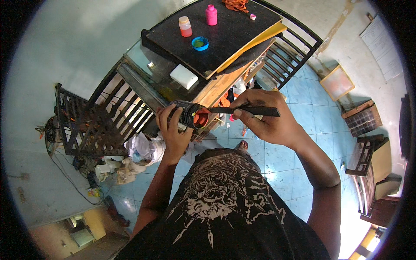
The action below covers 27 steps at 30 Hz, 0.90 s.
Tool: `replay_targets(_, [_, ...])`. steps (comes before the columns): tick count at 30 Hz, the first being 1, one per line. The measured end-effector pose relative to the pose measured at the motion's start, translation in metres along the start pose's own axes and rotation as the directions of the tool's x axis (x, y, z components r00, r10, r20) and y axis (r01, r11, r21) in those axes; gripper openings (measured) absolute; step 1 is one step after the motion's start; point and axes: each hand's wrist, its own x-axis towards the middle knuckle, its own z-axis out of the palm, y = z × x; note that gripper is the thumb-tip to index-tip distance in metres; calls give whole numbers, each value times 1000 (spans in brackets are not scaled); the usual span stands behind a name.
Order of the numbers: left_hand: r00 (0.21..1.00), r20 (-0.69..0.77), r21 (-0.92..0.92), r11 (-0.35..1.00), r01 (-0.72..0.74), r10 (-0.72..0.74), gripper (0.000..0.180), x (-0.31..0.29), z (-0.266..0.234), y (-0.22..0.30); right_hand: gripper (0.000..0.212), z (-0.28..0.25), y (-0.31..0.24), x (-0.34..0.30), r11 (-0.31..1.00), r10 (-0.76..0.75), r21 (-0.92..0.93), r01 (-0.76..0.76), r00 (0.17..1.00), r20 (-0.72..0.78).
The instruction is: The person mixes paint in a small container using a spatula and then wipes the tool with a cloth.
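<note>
My left hand is wrapped round a black screw-neck jar, tilted so its mouth faces right. Wet red paint coats the inside of the mouth. In the fingers of my right hand is a flat black-handled tool, held nearly level. Its narrow left end reaches to the jar's opening, touching or just inside the rim. The shape of that tip is hidden, so I cannot tell whether it is a spatula or a brush.
Ahead is a black-topped table with a pink bottle, a clear bottle of pinkish liquid, a blue lid and a white block. Slatted metal frames flank it. White bags lie at left.
</note>
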Motion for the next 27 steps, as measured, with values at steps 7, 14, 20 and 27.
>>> replay_targets(7, [998, 38, 80, 995, -59, 57, 58, 8, -9, -1, 9, 0, 5, -11, 999, 37, -33, -37, 999, -2])
replay_targets(14, [999, 39, 35, 999, 20, -22, 54, 4, -1, 6, 11, 6, 6, -19, 991, 129, 52, -125, 988, -84])
replay_targets(20, [999, 53, 56, 998, -4, 1, 57, -1, 1, 9, 10, 0, -4, -27, 991, 131, -15, -132, 991, -29])
replay_targets(27, [1000, 17, 49, 999, 24, -25, 59, -7, 2, 10, 9, 8, -7, -32, 976, 205, 97, -196, 974, -100])
